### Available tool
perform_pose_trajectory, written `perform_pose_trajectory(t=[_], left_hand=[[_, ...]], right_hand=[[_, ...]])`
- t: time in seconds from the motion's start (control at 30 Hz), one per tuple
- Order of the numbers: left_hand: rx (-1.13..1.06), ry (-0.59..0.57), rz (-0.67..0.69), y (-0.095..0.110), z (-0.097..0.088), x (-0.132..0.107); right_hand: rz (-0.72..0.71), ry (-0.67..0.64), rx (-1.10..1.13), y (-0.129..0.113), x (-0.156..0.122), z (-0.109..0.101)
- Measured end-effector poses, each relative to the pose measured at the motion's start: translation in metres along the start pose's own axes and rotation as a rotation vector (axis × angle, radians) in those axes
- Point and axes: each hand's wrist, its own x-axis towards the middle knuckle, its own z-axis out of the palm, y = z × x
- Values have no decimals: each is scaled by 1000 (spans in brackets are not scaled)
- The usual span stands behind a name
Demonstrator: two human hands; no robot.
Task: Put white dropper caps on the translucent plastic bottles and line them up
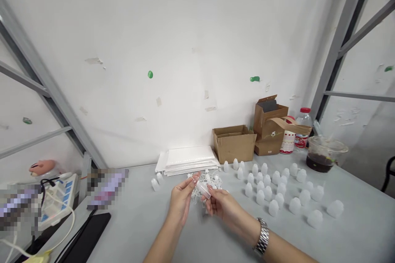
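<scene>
My left hand (181,199) and my right hand (219,204) meet above the grey table (148,222), both pinched on one small translucent white bottle (203,189). The left fingertips grip its upper end and the right fingers hold its body. A metal watch sits on my right wrist. Just behind the hands lies a tangled pile of small white parts (206,183). Several white capped bottles (279,193) stand in rows to the right of my hands.
A stack of white padded sheets (188,159) lies against the wall. Open cardboard boxes (234,143), a red-capped bottle (303,128) and a clear bowl with dark liquid (324,154) stand at the back right. A power strip (58,199), cables and a dark phone (86,234) lie left.
</scene>
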Motion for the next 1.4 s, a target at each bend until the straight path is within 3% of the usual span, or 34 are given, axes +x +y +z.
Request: perform_pose_trajectory(t=[0.37,0.47,0.63,0.87,1.03,1.27,1.4], left_hand=[[5,-11,31,-8,-5,4],[-12,-13,6,-8,-4,4],[31,0,5,-8,-5,3],[160,8,53,-6,-5,2],[58,-25,40,-6,-4,2],[80,2,42,-6,-4,2],[111,-53,93,-3,-3,-1]], right_hand=[[-132,163,-191,-1,7,-3],[-132,140,-203,0,6,-3],[-10,85,-110,1,2,-2],[-105,148,-171,2,4,-3],[46,9,-107,-2,-2,1],[-180,179,-209,1,7,-2],[-96,92,-159,2,5,-3]])
